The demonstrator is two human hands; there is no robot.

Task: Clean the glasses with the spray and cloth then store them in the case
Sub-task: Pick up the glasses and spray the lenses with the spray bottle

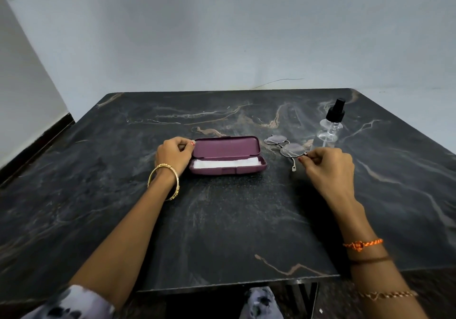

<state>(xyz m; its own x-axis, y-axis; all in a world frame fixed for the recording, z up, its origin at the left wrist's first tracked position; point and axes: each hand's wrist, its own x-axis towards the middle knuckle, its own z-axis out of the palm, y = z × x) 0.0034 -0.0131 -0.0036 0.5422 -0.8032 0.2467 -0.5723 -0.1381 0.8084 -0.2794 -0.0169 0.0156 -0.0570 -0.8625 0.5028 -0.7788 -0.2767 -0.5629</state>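
A purple glasses case (227, 147) lies open at the middle of the dark marble table (222, 220), with a white cloth (225, 163) in its lower half. My left hand (174, 154) pinches the left end of the case lid. Thin metal-framed glasses (287, 147) lie just right of the case. My right hand (328, 164) grips them at the right hinge between thumb and fingers. A clear spray bottle (329, 128) with a black nozzle stands upright behind my right hand.
The table's far edge meets a pale wall (222, 34). A thin wire (278, 81) runs along the wall base. The near table edge (234, 286) lies above my lap.
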